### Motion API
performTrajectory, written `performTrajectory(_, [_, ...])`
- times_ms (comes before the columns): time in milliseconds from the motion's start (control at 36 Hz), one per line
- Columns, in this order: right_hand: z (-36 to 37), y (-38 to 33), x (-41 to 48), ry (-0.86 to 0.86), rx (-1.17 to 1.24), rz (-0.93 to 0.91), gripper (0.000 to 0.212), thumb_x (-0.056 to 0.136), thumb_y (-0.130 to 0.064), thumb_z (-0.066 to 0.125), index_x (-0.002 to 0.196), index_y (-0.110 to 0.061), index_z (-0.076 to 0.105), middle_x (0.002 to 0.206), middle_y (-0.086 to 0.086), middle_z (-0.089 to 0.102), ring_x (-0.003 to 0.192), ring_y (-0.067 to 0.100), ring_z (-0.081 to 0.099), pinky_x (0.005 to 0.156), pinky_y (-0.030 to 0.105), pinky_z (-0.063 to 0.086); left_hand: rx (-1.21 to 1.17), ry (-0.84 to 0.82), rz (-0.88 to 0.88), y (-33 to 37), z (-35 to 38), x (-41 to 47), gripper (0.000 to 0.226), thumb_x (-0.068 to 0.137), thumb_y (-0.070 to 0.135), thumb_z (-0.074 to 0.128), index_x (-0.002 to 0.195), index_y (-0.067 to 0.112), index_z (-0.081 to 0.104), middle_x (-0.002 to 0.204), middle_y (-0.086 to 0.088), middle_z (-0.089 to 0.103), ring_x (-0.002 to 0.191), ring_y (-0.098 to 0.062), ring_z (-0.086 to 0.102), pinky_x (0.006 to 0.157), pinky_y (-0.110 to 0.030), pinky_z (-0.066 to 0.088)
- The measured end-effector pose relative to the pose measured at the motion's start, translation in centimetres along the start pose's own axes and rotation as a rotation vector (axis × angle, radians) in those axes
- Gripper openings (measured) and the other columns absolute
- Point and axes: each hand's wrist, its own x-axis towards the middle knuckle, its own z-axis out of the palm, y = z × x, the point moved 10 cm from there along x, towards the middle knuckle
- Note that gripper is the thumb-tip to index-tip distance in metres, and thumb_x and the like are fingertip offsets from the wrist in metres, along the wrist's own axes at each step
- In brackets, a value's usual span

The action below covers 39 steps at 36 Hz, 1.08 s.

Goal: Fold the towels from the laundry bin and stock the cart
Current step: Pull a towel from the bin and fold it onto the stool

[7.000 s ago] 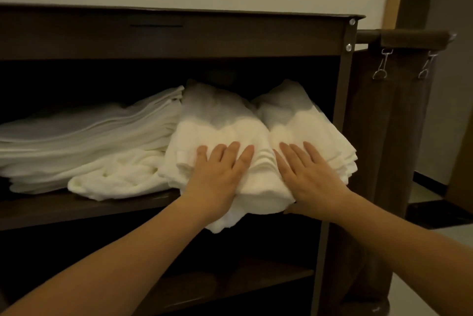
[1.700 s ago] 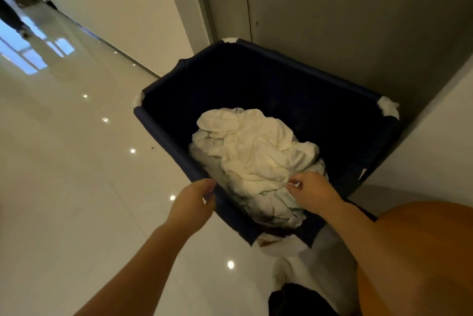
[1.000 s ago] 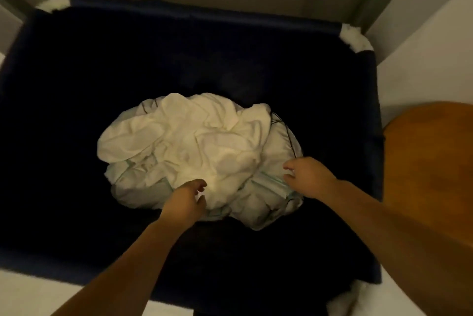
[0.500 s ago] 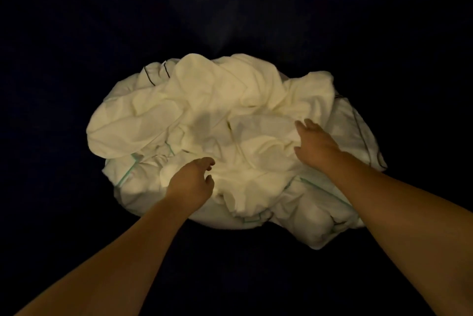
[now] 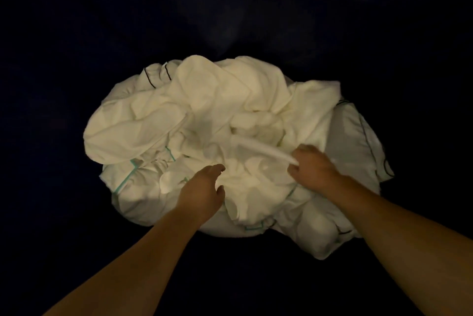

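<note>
A crumpled heap of white towels and linen lies at the bottom of the dark blue laundry bin, which fills the whole view. Some pieces carry teal or black trim lines. My right hand pinches a taut white fold of towel and lifts it from the right side of the heap. My left hand hovers over the heap's near middle with fingers loosely curled, holding nothing. The cart is out of view.
The bin's dark fabric walls surround the heap on every side and the light is dim. Bare bin floor shows around the pile, widest at the left and near side.
I have leaned deeper into the bin. My right hand drew back toward me and took hold of a towel fold, pulling it taut. My left hand stayed over the near middle.
</note>
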Motion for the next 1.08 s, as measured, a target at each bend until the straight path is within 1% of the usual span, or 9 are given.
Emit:
performTrajectory(111, [-0.6, -3.7, -5.3, -0.043, 0.169, -0.113, 0.072, 0.069, -0.061, 0.024, 0.095, -0.006, 0.062, 0.100, 0.015, 0.061, 0.094, 0.027, 0.058, 0.070, 0.027, 0.033, -0.016, 0.006, 0.116, 3.6, -0.1, -0.6, 0.067, 0.082, 0.021, 0.071, 0.142, 0.013, 0.042, 0.142, -0.009, 0.044, 0.129, -0.027, 0.044, 0.105, -0.037, 0.040])
performTrajectory(222, [-1.8, -6.8, -8.7, -0.021, 0.174, -0.238, 0.055, 0.071, -0.054, 0.024, 0.078, -0.010, 0.056, 0.084, 0.016, 0.060, 0.078, 0.026, 0.059, 0.062, 0.025, 0.026, 0.124, -0.088, 0.220, 7.0, 1.3, -1.4, 0.070, 0.080, 0.037, 0.072, 0.141, 0.019, 0.045, 0.148, -0.008, 0.039, 0.137, -0.027, 0.035, 0.111, -0.035, 0.030])
performTrajectory(333, [-3.5, -6.7, -10.7, 0.068, 0.223, -0.264, 0.035, 0.079, -0.040, 0.041, 0.067, -0.009, 0.052, 0.069, 0.011, 0.057, 0.062, 0.025, 0.059, 0.055, 0.025, 0.025, 0.009, -0.170, 0.207, 9.1, 2.3, -3.0, 0.037, 0.087, 0.041, 0.056, 0.101, 0.008, 0.067, 0.105, -0.011, 0.066, 0.101, -0.029, 0.060, 0.082, -0.028, 0.039])
performTrajectory(472, [-7.5, -5.1, -12.5, 0.169, 0.228, -0.228, 0.042, 0.073, -0.053, 0.033, 0.070, -0.013, 0.046, 0.072, 0.012, 0.059, 0.069, 0.026, 0.055, 0.060, 0.026, 0.029, -0.139, -0.101, 0.213, 11.9, 1.5, -6.0, 0.029, 0.097, 0.028, 0.041, 0.096, 0.002, 0.052, 0.077, -0.015, 0.062, 0.075, -0.034, 0.061, 0.065, -0.035, 0.040])
performTrajectory(611, [-10.4, -4.9, -14.7, 0.085, 0.158, -0.250, 0.034, 0.086, -0.037, 0.062, 0.067, -0.022, 0.039, 0.063, -0.008, 0.042, 0.072, 0.020, 0.054, 0.059, 0.032, 0.036, -0.232, 0.049, 0.146, 14.8, -2.2, -8.3, 0.009, 0.102, 0.016, 0.039, 0.093, 0.014, 0.037, 0.064, 0.006, 0.044, 0.056, -0.007, 0.045, 0.054, -0.019, 0.030])
performTrajectory(694, [-12.7, -5.1, -16.7, 0.045, 0.059, -0.276, 0.034, 0.083, -0.036, 0.068, 0.071, -0.027, 0.037, 0.069, -0.009, 0.043, 0.074, 0.015, 0.050, 0.056, 0.030, 0.032, -0.214, 0.131, 0.197, 17.6, -4.7, -10.6, 0.011, 0.101, 0.020, 0.041, 0.092, 0.015, 0.038, 0.062, 0.003, 0.044, 0.052, -0.010, 0.044, 0.052, -0.020, 0.031])
performTrajectory(806, [-14.7, -4.5, -20.1, -0.076, -0.109, -0.334, 0.032, 0.082, -0.027, 0.067, 0.109, -0.023, 0.050, 0.102, 0.003, 0.060, 0.092, 0.022, 0.057, 0.067, 0.029, 0.042, -0.019, 0.030, 0.279, 21.1, -6.1, -14.3, 0.029, 0.093, 0.039, 0.059, 0.104, 0.015, 0.047, 0.073, 0.003, 0.055, 0.069, -0.016, 0.052, 0.059, -0.027, 0.031])
performTrajectory(917, [-16.4, -4.2, -24.4, -0.125, -0.307, -0.438, 0.018, 0.088, -0.014, 0.054, 0.105, -0.014, 0.058, 0.108, 0.010, 0.060, 0.097, 0.026, 0.058, 0.073, 0.031, 0.045, 0.380, 0.012, 0.303, 23.9, -6.0, -18.5, 0.038, 0.088, 0.044, 0.061, 0.114, 0.016, 0.056, 0.109, -0.003, 0.063, 0.099, -0.019, 0.059, 0.072, -0.026, 0.039])
performTrajectory(1083, [-24.4, -3.6, -30.2, -0.006, -0.277, -0.530, 0.009, 0.086, -0.008, 0.052, 0.089, -0.014, 0.057, 0.089, -0.005, 0.049, 0.087, 0.014, 0.050, 0.068, 0.023, 0.041, 0.312, 0.360, 0.256, 28.7, -12.4, -23.7, 0.019, 0.092, 0.027, 0.052, 0.102, 0.016, 0.064, 0.096, -0.003, 0.067, 0.089, -0.023, 0.064, 0.071, -0.030, 0.047])
